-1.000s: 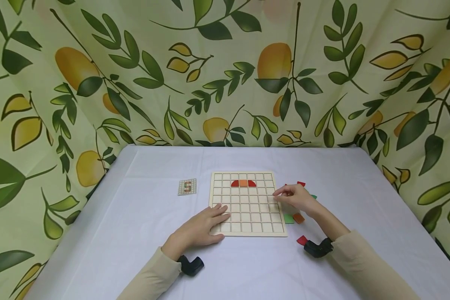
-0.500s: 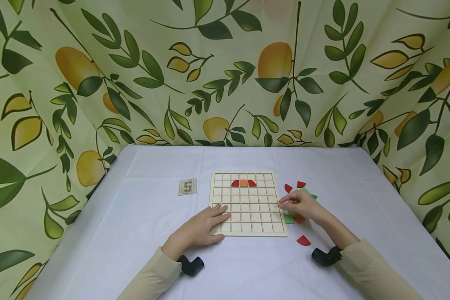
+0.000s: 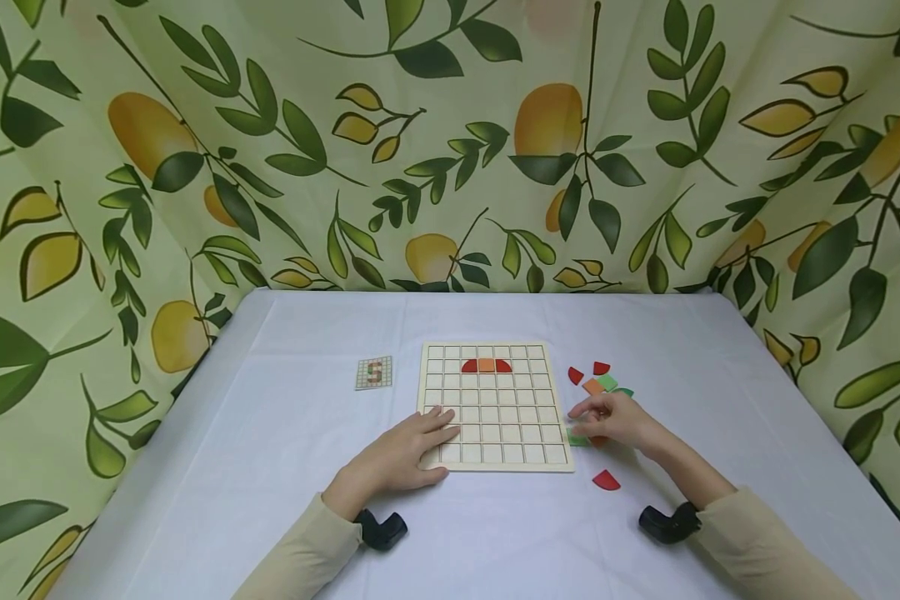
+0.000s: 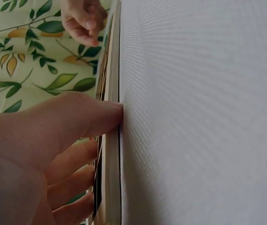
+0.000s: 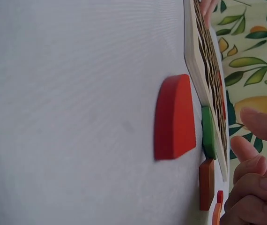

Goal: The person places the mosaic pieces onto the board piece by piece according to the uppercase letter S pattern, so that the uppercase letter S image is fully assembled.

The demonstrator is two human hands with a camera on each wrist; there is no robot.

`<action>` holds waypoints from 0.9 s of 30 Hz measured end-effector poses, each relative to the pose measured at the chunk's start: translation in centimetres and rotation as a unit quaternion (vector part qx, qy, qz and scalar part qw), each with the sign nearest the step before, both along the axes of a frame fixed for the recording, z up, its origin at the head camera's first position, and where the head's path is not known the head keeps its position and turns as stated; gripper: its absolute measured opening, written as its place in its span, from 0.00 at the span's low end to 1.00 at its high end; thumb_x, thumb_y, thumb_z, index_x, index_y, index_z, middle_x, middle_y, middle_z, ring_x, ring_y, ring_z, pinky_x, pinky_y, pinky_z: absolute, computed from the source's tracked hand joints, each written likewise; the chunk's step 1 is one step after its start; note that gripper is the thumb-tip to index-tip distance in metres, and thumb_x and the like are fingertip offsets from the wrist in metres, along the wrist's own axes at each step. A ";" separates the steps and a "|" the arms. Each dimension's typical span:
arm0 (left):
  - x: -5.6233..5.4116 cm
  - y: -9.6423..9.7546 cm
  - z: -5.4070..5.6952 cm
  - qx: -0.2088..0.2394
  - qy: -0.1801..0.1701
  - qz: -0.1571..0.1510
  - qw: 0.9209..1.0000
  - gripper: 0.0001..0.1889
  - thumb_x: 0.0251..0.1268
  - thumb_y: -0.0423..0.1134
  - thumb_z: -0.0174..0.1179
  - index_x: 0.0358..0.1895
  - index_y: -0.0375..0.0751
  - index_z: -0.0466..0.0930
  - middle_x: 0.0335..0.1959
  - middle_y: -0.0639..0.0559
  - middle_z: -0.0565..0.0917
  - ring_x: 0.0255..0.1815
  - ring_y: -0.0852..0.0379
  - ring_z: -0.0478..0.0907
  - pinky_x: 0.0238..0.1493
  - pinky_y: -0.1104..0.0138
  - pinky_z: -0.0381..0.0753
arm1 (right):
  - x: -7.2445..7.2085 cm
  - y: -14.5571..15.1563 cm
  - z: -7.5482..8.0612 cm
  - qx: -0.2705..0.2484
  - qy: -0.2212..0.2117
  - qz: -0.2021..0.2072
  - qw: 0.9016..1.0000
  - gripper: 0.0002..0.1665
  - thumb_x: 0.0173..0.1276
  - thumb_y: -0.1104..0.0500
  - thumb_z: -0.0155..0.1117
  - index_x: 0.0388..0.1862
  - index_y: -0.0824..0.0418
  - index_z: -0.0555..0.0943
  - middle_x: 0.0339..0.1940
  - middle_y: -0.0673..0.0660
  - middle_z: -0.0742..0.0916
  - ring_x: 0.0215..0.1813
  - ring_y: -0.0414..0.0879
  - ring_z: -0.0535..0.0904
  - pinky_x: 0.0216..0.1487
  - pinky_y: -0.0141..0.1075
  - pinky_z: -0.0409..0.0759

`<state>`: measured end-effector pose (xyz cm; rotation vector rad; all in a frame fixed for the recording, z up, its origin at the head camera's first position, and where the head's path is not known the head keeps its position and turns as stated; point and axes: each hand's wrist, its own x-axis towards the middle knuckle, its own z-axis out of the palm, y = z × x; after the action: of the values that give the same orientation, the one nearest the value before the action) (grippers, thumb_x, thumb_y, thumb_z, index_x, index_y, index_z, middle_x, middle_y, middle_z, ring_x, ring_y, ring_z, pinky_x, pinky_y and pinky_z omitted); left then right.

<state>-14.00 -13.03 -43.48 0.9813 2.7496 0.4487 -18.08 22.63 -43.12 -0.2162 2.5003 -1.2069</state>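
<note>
A pale wooden grid board point(image 3: 507, 408) lies on the table. Two red quarter-round blocks point(image 3: 470, 367) flank an orange square block point(image 3: 487, 365) in its second row. My left hand point(image 3: 401, 454) rests with spread fingers on the board's lower left part; in the left wrist view its thumb point(image 4: 91, 112) touches the near edge. Beside the board's right edge, my right hand point(image 3: 618, 418) hovers over loose blocks, fingers loosely bent. The right wrist view shows a gap between thumb and index finger, with nothing held. Below it lie a green block point(image 5: 208, 132) and a brown-orange block point(image 5: 207, 185).
Nearest me lies a loose red quarter-round block point(image 3: 607, 480). Beyond the right hand are two more red blocks point(image 3: 575, 376), an orange block point(image 3: 593, 387) and green blocks point(image 3: 607, 382). A small pattern card point(image 3: 374, 373) lies left of the board.
My right hand has moved right and toward me, off the board's right side to above the loose blocks, uncovering several blocks. The left hand stays in place.
</note>
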 end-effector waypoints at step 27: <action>0.0 0.0 0.1 -0.002 -0.001 0.000 1.000 0.32 0.62 0.49 0.59 0.70 0.45 0.68 0.75 0.47 0.65 0.78 0.46 0.58 0.78 0.51 0.60 | 0.7 0.9 -0.7 0.012 -0.003 0.010 1.000 0.20 0.49 0.65 0.75 0.43 0.70 0.83 0.18 0.48 0.71 0.24 0.37 0.66 0.23 0.25 0.63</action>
<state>-14.03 -13.02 -43.42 0.9808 2.7477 0.4431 -17.38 23.51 -43.87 -0.2295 2.5001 -1.1670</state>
